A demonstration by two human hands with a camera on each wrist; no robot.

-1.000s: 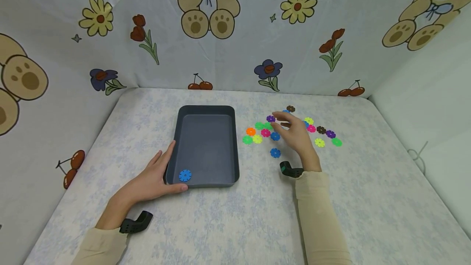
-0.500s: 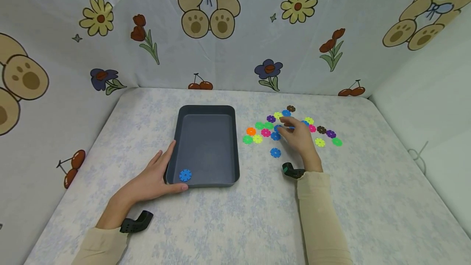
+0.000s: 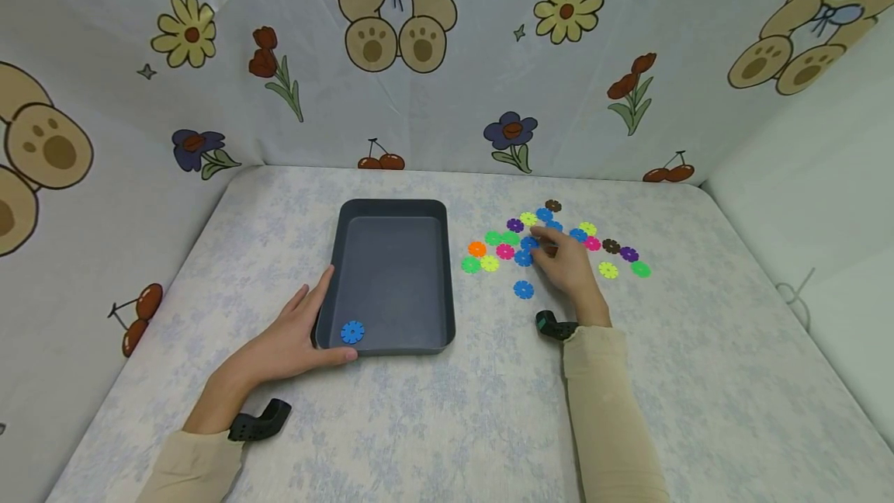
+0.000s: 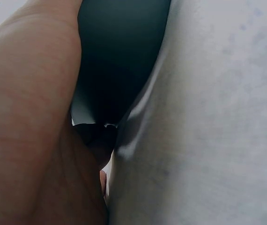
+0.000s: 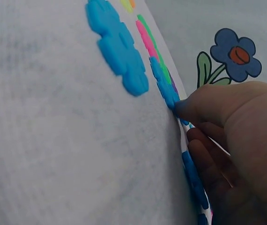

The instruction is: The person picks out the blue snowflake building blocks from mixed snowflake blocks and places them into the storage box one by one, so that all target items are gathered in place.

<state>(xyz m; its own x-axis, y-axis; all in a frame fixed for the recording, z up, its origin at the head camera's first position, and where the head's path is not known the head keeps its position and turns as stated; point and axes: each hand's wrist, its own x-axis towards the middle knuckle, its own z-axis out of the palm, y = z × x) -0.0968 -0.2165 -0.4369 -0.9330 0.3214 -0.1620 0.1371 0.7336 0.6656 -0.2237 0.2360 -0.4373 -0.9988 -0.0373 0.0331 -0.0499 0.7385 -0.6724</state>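
Note:
A grey rectangular tray (image 3: 391, 278) lies on the table with one blue notched plastic disc (image 3: 352, 332) in its near left corner. My left hand (image 3: 289, 340) rests against the tray's left side, its thumb along the near rim. In the left wrist view the palm lies close to the dark tray wall (image 4: 119, 56). My right hand (image 3: 567, 266) is low over the scattered discs, thumb and index apart beside a blue disc (image 3: 528, 243). In the right wrist view the thumb tip touches or nearly touches a blue disc (image 5: 164, 84); the index fingertip is hidden.
Several notched discs in other colours lie right of the tray, among them an orange one (image 3: 477, 249), a pink one (image 3: 505, 251) and a dark brown one (image 3: 553, 206). A single blue disc (image 3: 524, 289) lies nearest me. A patterned cloth wall (image 3: 447, 99) rises behind the table.
My right hand has moved slightly right and toward me, then lowered among the blue discs, its thumb and index a little closer together. The left hand and tray have stayed still.

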